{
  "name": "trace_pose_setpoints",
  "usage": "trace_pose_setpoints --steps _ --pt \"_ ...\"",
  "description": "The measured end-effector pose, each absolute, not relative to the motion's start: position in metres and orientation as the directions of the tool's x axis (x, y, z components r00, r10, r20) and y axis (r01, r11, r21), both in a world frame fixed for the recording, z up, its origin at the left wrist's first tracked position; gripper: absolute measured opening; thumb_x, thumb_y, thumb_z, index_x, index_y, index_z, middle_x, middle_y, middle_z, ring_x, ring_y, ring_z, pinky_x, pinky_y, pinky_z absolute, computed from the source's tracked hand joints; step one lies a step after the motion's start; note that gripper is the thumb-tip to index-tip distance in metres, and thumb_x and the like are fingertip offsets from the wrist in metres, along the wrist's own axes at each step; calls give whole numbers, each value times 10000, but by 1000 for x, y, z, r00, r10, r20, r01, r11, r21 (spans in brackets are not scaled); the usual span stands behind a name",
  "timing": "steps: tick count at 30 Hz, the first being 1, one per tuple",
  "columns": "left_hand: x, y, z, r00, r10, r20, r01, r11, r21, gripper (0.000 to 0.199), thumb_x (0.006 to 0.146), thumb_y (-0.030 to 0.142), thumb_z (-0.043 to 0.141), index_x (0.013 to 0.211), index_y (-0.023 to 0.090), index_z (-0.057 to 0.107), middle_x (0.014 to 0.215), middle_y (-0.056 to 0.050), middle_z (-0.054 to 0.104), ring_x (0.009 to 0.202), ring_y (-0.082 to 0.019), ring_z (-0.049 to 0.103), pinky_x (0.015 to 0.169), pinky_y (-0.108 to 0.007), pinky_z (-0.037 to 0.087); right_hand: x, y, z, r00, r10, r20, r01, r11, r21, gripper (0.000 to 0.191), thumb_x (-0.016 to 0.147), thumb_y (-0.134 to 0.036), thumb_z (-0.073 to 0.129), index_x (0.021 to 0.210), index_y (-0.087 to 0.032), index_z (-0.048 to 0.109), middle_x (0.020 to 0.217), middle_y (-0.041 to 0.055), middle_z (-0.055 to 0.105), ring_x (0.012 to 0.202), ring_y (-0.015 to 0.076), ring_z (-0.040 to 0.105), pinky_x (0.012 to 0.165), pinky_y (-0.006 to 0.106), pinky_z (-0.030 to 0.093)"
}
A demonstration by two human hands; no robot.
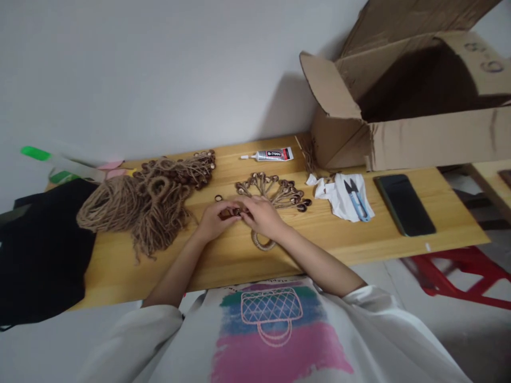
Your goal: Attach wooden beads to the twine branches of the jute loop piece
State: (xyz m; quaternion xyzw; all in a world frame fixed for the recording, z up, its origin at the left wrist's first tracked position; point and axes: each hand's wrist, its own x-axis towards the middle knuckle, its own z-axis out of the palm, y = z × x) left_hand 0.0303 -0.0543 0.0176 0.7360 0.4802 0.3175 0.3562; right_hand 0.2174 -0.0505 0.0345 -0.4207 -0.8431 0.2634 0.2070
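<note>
My left hand [215, 220] and my right hand [261, 215] meet over the wooden table, fingers pinched around a small dark brown piece [238, 211] that is partly hidden by them. Just behind and right of my hands, brown cords tipped with dark beads [284, 192] fan out. A woven cord ring [262, 243] lies below my right hand, its upper part covered. One small dark ring [218, 198] rests on the table behind my left hand.
Brown twine [114, 205] and beaded cords [191, 169] lie left. Behind is a glue tube [273, 155]. Snips [358, 201] on white paper [339, 198], a phone [405, 205] and an open cardboard box [431, 141] stand right. Black cloth [43, 250] covers the table's left end.
</note>
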Motion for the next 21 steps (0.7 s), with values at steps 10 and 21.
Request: trace_pose_setpoints --steps 10,21 --pt "30 -54 17 343 928 147 472 -305 827 186 805 318 681 905 162 690 861 -53 742 748 -157 673 686 -256 547 220 -48 26 -550 817 173 543 506 -670 367 886 -131 503 1248 -140 563 1105 115 689 974 238 588 862 380 435" --pt "28 -53 16 386 904 181 478 -364 799 167 866 297 652 987 183 666 837 -40 723 726 -146 652 687 -265 535 222 -48 24 -531 820 214 516 513 -686 311 914 -174 493 1216 -159 571 989 86 698 908 224 583 805 361 439"
